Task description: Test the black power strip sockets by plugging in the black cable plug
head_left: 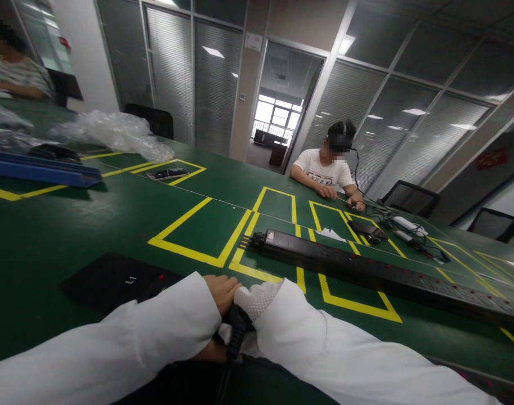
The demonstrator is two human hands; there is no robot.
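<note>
a green table marked with yellow tape boxes fills the view. a long power strip lies across it from the centre out toward 3 o'clock. a flat black panel sits at 8 o'clock, just beyond the left sleeve. crumpled plastic wrap and a blue tray lie far off at 10 o'clock. a seated person works on small cables at 1 o'clock, well apart from the hands.

both arms, in white sleeves, meet at 6 o'clock. the left hand is bare, fingers curled and touching the right hand, which wears a white dotted glove. between them, at the near table edge, a black cable runs down toward the wearer. the gloved right hand looks folded over its thick upper end, pinching it. i cannot tell whether the left hand is clasping the cable or only resting against the glove.

the step in hand seems to be getting a firm hold on the cable end. any move of it toward the power strip calls for carrying it forward to 1 o'clock, over the yellow tape, with the panel left alone.
</note>
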